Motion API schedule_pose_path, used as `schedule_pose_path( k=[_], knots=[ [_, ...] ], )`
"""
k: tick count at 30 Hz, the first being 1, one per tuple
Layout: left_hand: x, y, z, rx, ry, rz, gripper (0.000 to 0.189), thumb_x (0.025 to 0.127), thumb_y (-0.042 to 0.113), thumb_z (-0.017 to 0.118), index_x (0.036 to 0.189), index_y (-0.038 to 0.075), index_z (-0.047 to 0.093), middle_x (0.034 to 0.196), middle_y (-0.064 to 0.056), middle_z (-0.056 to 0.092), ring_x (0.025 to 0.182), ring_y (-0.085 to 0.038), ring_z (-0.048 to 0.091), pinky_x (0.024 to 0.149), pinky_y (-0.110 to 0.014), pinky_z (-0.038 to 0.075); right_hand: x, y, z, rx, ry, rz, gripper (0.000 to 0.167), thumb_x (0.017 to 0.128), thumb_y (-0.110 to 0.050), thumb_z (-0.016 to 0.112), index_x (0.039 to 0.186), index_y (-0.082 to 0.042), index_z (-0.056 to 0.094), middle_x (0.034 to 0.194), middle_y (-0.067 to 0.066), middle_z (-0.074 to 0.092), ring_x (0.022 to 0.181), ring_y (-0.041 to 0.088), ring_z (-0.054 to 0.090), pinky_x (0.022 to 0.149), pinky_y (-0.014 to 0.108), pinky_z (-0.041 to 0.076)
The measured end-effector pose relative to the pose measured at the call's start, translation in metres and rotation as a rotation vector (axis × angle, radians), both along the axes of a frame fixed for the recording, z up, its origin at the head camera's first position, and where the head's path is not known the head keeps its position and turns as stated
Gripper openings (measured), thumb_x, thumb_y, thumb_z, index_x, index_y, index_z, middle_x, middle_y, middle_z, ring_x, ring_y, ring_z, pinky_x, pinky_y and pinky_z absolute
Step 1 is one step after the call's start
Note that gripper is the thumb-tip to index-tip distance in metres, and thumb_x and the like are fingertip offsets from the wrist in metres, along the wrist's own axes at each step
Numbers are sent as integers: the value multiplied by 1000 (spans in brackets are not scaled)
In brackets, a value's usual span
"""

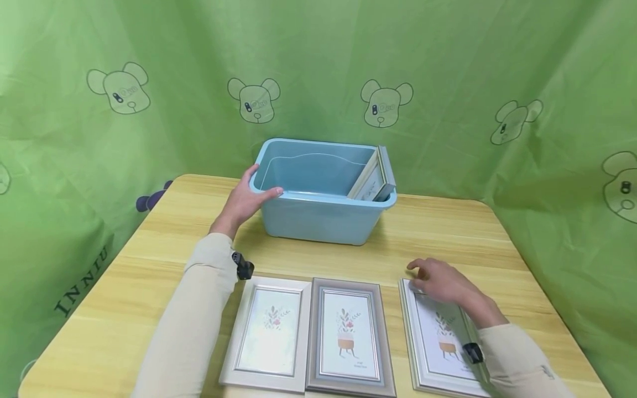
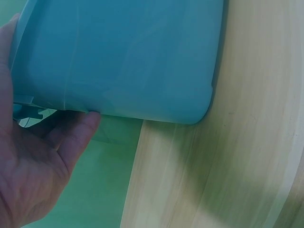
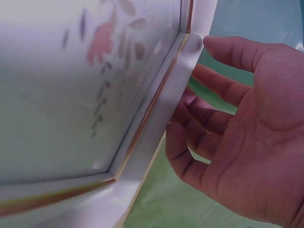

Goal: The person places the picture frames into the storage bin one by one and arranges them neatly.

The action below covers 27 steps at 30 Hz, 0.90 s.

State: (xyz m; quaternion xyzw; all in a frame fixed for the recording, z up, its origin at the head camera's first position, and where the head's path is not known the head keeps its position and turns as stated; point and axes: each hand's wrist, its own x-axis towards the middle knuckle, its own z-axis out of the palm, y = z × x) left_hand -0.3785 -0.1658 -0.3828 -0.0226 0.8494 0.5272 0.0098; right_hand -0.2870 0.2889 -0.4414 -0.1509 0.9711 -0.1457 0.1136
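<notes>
My left hand (image 1: 244,200) holds the left front corner of a light blue plastic tub (image 1: 318,220), thumb over the front rim and fingers at the left rim. In the left wrist view the fingers lie against the tub (image 2: 142,61). My right hand (image 1: 443,282) is at the far edge of a white picture frame (image 1: 412,337) lying at the right. The right wrist view shows the thumb at the border of the frame (image 3: 156,114), with curled fingers round its edge. Inside the tub, picture frames (image 1: 370,187) lean against the right end.
A white picture frame (image 1: 271,326) and a grey-brown one (image 1: 348,337) lie side by side at the front of the wooden table (image 1: 134,276). A green curtain (image 1: 318,44) with bear faces hangs behind. A purple object (image 1: 149,200) shows past the left table edge.
</notes>
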Motion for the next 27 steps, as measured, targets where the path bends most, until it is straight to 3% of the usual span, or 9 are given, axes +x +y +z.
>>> schedule_pose_path(
  k=[7, 15, 27],
  knots=[
    [1, 1, 0, 0, -7, 3, 107, 69, 68, 73, 153, 44, 11, 163, -6, 18, 147, -34, 24, 114, -62, 28, 1, 0, -6, 9, -3, 4, 37, 89, -22, 66, 122, -7, 63, 98, 7, 67, 84, 17, 60, 75, 40, 53],
    [-1, 0, 0, -2, 1, 6, 105, 71, 65, 74, 153, 42, 11, 163, -6, 18, 146, -35, 25, 114, -62, 27, 3, 3, -9, 2, 21, 20, 35, 86, -19, 67, 120, -7, 65, 104, 9, 69, 91, 21, 63, 83, 48, 53],
    [-1, 1, -1, -8, 5, 8, 106, 70, 67, 73, 153, 43, 11, 163, -6, 17, 147, -35, 24, 114, -62, 27, 8, 15, -11, -18, -20, -12, 33, 85, -23, 71, 113, -7, 68, 104, 7, 68, 84, 13, 58, 75, 35, 51]
  ],
)
